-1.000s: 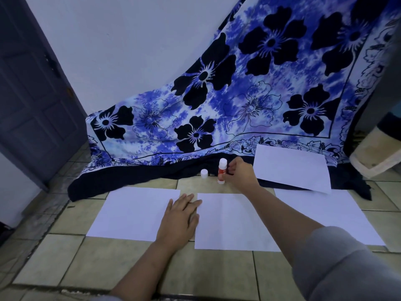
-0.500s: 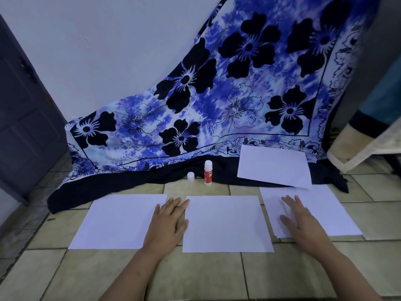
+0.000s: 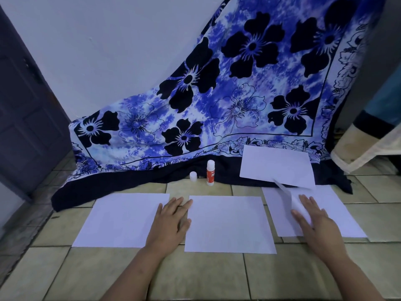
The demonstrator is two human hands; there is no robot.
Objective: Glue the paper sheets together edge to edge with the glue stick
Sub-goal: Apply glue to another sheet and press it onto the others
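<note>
1. Since half a second ago, the right hand (image 3: 314, 220) has stayed flat on the right paper sheet (image 3: 338, 205), but a strip of that sheet beside the thumb now stands up off the floor. A second ago this hand was at the glue stick (image 3: 210, 172).
2. Right hand: fingers straight and slightly spread, palm down on the sheet.
3. Left hand (image 3: 171, 222): unmoved, fingers straight and close together, lying flat across the gap between the left paper sheet (image 3: 121, 220) and the middle paper sheet (image 3: 227, 222).
4. The three sheets lie in a row on the tiled floor (image 3: 195, 276), edges apart; a fourth paper sheet (image 3: 275, 168) rests on the dark hem of the blue flowered cloth (image 3: 238, 94).
5. The red-and-white glue stick stands upright beyond the middle sheet, with its small white cap (image 3: 193, 176) just beside it on the left.
</note>
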